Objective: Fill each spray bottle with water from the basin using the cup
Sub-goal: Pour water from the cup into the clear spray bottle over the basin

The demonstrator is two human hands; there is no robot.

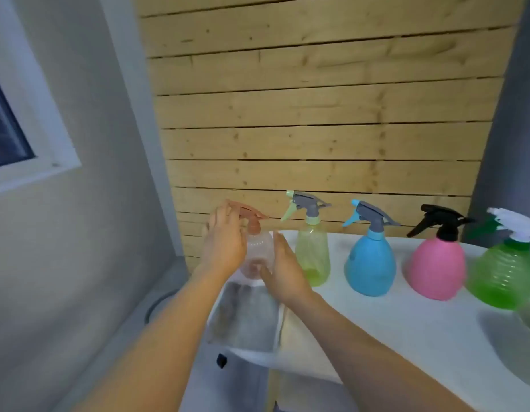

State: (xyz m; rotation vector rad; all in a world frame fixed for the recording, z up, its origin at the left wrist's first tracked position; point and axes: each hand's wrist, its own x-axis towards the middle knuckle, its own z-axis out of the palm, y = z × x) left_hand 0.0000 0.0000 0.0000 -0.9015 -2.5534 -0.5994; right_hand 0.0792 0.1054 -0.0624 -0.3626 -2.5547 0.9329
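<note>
Left hand grips the clear bottle's sprayer, right hand braces its side, likely to unscrew it for filling

Between your hands: clear bottle, smooth see-through plastic, matt pinkish plastic trigger. Right of your right hand: yellow-green bottle, translucent plastic; blue bottle and pink bottle, opaque smooth plastic. Under your wrists: grey cloth, matt. Beyond your hands: plank wall, bare knotty wood.
</note>
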